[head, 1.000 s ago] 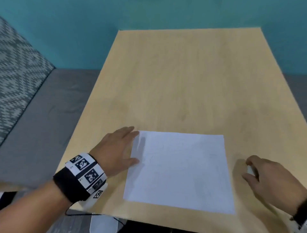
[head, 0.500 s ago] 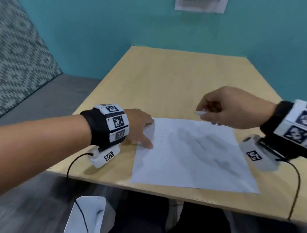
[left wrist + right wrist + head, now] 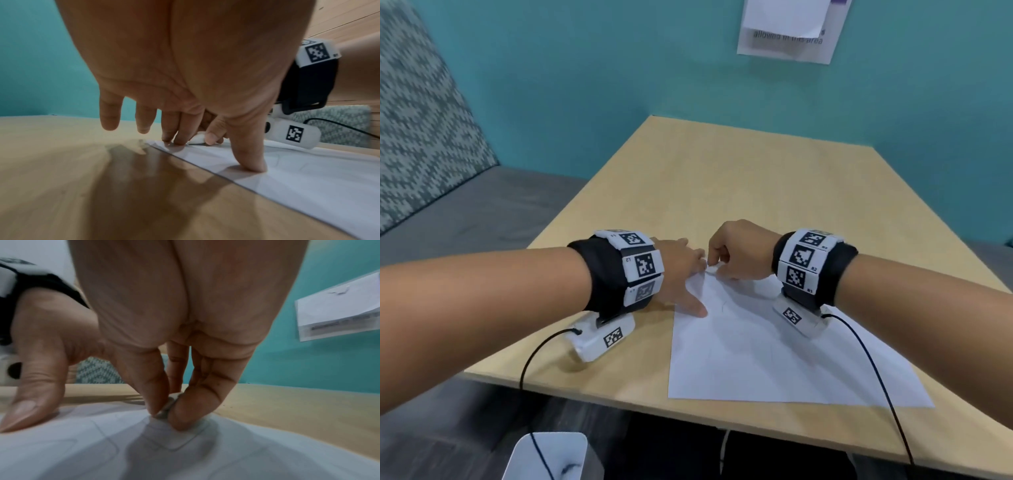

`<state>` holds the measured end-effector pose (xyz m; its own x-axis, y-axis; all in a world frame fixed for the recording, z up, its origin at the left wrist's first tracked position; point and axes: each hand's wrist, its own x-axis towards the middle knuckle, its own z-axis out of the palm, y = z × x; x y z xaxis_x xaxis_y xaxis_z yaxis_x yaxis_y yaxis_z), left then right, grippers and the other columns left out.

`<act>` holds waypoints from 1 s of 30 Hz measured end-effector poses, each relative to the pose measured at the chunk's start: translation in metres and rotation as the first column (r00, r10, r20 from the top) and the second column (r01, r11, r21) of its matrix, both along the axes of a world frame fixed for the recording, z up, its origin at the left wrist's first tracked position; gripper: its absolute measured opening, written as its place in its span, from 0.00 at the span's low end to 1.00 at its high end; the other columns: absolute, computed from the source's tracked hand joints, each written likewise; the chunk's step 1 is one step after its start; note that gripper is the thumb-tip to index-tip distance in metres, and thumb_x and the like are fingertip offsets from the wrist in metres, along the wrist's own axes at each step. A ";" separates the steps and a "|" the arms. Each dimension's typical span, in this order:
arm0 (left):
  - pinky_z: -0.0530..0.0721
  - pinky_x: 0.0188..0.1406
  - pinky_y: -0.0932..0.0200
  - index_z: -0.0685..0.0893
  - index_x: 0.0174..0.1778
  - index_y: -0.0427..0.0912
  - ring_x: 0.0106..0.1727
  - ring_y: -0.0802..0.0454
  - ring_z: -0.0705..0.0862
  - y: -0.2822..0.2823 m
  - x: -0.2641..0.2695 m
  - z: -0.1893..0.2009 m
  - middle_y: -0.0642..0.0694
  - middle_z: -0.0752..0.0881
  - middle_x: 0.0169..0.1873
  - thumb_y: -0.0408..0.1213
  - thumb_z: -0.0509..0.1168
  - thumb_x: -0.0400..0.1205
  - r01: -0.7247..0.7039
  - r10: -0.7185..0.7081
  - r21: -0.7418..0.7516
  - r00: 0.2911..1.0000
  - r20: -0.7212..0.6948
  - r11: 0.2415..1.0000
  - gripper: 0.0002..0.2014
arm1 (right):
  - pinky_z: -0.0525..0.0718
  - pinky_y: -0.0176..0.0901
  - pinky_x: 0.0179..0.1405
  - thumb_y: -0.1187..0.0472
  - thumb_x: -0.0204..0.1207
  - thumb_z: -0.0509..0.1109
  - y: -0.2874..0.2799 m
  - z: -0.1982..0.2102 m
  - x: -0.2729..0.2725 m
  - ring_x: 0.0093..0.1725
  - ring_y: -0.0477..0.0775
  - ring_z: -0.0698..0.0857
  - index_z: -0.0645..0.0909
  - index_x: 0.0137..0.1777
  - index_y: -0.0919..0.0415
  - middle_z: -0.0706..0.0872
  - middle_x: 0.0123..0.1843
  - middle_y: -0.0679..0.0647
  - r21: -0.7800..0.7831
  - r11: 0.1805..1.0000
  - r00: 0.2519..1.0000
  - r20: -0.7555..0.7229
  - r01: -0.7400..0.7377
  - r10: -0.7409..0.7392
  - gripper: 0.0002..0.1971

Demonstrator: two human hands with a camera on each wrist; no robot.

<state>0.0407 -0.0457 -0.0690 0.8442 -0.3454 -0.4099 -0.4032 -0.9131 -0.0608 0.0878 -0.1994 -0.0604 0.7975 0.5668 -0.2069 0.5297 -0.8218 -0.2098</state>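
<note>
A: Where is the sheet?
B: The white sheet (image 3: 774, 349) lies flat at the near edge of the surface (image 3: 722, 171); the left hand (image 3: 678, 270), fingers straight, presses its far left corner.
A: And the right hand?
B: The right hand (image 3: 743, 250) pinches a small white eraser (image 3: 198, 138) against the sheet, just beside the left fingertips (image 3: 180, 141).

A teal wall (image 3: 585, 85) backs a light wooden desk (image 3: 722, 178). A white notice (image 3: 791, 31) hangs high on the wall. To the left runs a grey bench seat (image 3: 482, 212) with a zigzag-patterned backrest (image 3: 421, 120).
</note>
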 end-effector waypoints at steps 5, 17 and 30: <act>0.60 0.79 0.35 0.59 0.85 0.57 0.88 0.44 0.46 0.006 -0.001 -0.008 0.63 0.64 0.81 0.69 0.61 0.78 0.031 -0.031 -0.035 1.000 -0.005 0.999 0.40 | 0.80 0.41 0.35 0.61 0.69 0.74 0.001 -0.007 -0.008 0.31 0.46 0.79 0.83 0.37 0.56 0.80 0.30 0.44 0.041 0.989 0.989 -0.025 -0.142 0.143 0.03; 0.48 0.81 0.29 0.52 0.87 0.53 0.88 0.44 0.41 0.012 -0.001 -0.012 0.59 0.52 0.87 0.72 0.57 0.78 -0.002 0.002 -0.023 1.000 -0.022 1.000 0.45 | 0.81 0.40 0.35 0.62 0.69 0.74 0.001 0.004 -0.004 0.32 0.48 0.81 0.85 0.38 0.56 0.82 0.30 0.44 -0.001 0.996 0.996 0.004 -0.094 0.094 0.01; 0.44 0.81 0.27 0.53 0.87 0.58 0.88 0.45 0.39 0.013 0.001 -0.013 0.61 0.47 0.87 0.73 0.57 0.77 0.002 -0.003 -0.020 0.999 -0.037 1.000 0.44 | 0.81 0.39 0.34 0.62 0.69 0.72 0.000 -0.002 -0.004 0.32 0.45 0.81 0.87 0.40 0.59 0.84 0.32 0.45 0.035 0.988 0.988 0.014 -0.152 0.151 0.03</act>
